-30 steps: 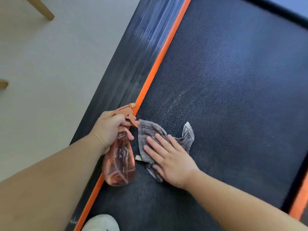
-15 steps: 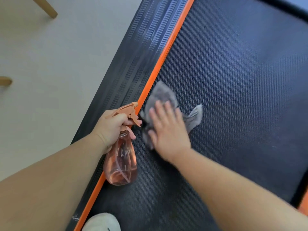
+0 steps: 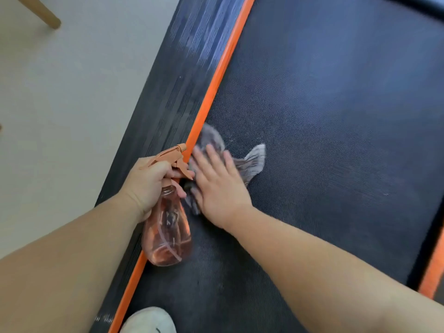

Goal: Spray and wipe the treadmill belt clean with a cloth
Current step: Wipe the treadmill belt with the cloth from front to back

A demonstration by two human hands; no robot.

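Leftmost, the left hand (image 3: 150, 182) curls its fingers round the neck of the pink spray bottle (image 3: 168, 233), which hangs over the orange strip (image 3: 217, 75) bordering the treadmill belt (image 3: 336, 116). Just beside it, the right hand (image 3: 219, 188) presses straight, slightly spread fingers flat on the grey cloth (image 3: 249, 162) lying on the belt against that strip.

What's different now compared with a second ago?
The right hand, flat on the cloth, slid it forward along the belt and closer to the orange strip. Nothing was picked up or let go. The left hand kept gripping the bottle in the same spot.
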